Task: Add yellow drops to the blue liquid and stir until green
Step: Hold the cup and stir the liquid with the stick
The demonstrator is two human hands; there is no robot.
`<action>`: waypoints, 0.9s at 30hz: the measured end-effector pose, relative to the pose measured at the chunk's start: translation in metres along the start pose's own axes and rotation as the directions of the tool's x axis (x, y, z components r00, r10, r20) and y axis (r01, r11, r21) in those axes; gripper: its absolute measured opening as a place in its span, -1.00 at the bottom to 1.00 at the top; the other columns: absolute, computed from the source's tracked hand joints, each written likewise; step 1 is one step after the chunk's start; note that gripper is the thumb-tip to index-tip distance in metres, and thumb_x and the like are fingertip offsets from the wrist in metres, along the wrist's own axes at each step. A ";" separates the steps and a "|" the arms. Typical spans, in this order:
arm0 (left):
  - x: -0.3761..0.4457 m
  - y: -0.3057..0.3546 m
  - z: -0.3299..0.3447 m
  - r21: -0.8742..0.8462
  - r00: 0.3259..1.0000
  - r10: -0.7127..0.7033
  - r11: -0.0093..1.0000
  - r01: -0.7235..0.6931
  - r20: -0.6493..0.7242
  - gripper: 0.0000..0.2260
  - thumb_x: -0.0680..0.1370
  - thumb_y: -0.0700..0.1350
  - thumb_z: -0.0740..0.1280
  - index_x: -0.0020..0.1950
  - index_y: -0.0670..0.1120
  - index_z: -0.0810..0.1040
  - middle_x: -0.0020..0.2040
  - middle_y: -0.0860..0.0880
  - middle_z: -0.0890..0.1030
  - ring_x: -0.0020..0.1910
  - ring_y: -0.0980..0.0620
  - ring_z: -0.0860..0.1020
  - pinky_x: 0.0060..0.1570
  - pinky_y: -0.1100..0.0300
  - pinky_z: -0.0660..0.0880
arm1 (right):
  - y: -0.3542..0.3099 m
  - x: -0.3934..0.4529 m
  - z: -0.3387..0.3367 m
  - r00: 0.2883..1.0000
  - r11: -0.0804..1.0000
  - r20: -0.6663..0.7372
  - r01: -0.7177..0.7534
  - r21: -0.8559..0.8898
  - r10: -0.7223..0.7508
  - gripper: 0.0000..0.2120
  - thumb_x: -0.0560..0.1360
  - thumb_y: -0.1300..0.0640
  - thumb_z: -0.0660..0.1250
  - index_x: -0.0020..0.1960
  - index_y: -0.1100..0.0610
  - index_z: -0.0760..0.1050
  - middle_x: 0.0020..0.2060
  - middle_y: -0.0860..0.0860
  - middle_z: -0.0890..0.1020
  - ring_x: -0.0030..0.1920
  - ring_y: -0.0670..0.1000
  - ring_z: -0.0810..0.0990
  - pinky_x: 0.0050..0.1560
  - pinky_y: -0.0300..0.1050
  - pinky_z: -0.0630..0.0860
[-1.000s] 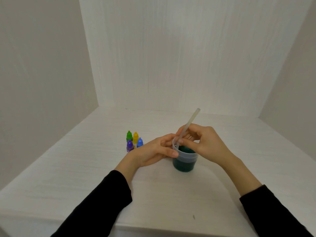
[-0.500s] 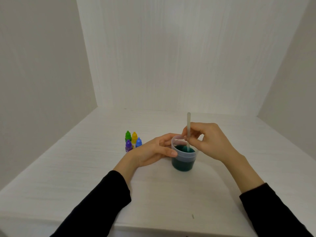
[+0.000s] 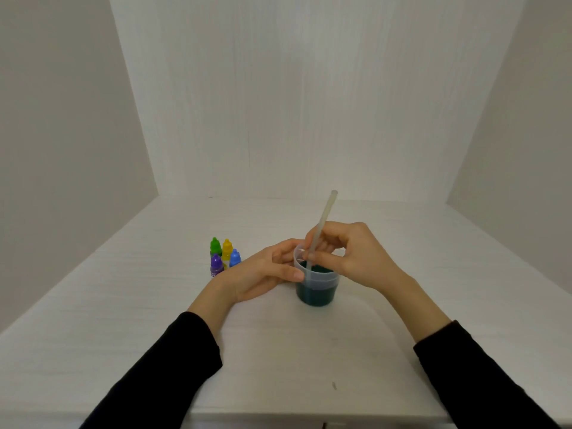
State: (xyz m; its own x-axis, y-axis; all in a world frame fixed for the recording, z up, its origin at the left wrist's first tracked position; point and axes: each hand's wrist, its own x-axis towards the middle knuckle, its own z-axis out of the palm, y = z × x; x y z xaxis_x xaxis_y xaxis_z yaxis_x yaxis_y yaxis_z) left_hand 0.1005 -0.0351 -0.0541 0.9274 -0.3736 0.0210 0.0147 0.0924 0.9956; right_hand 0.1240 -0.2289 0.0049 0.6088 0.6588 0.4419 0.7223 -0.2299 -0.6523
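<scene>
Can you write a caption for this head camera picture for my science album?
Right hand stirs dark green liquid in a cup with a stick; left hand holds the cup.

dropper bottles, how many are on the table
4, clustered left of the cup: green bottle back left, yellow bottle back right, purple bottle front left, blue bottle front right. None seems hidden.
</scene>
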 end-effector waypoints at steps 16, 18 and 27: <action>-0.002 0.002 -0.004 0.002 1.000 -0.009 1.000 0.009 -0.008 -0.38 0.33 -0.22 0.45 0.39 -0.04 0.42 0.31 -0.03 0.57 0.30 0.03 0.52 0.16 0.17 0.49 | 0.006 0.005 -0.007 0.997 0.965 -0.058 -0.055 -0.258 0.042 -0.87 0.42 0.21 0.33 -0.13 0.01 0.57 -0.26 -0.05 0.65 -0.20 -0.07 0.60 -0.11 -0.06 0.59; -0.001 0.001 -0.005 0.006 1.000 -0.011 1.000 0.011 -0.013 -0.42 0.38 -0.29 0.40 0.39 -0.04 0.42 0.31 -0.03 0.57 0.29 0.04 0.52 0.17 0.18 0.48 | 0.003 0.004 -0.007 0.998 0.975 -0.045 -0.051 -0.215 0.042 -0.85 0.40 0.22 0.35 -0.19 -0.03 0.55 -0.31 -0.08 0.63 -0.23 -0.07 0.60 -0.15 -0.10 0.57; -0.004 0.003 -0.001 0.011 1.000 0.019 1.000 -0.019 -0.004 -0.43 0.41 -0.35 0.32 0.42 -0.11 0.37 0.42 -0.13 0.46 0.40 -0.10 0.42 0.35 0.02 0.39 | -0.003 0.003 0.001 1.000 1.000 0.015 -0.016 0.022 0.015 -0.91 0.40 0.18 0.45 -0.11 0.05 0.60 -0.20 -0.01 0.70 -0.20 -0.09 0.65 -0.04 -0.17 0.58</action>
State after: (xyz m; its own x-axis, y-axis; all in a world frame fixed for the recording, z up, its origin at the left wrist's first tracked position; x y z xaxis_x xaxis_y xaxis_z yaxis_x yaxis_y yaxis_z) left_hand 0.0971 -0.0319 -0.0517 0.9288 -0.3685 0.0396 -0.0071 0.0892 0.9960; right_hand 0.1231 -0.2253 0.0071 0.6147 0.6661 0.4225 0.7052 -0.2241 -0.6727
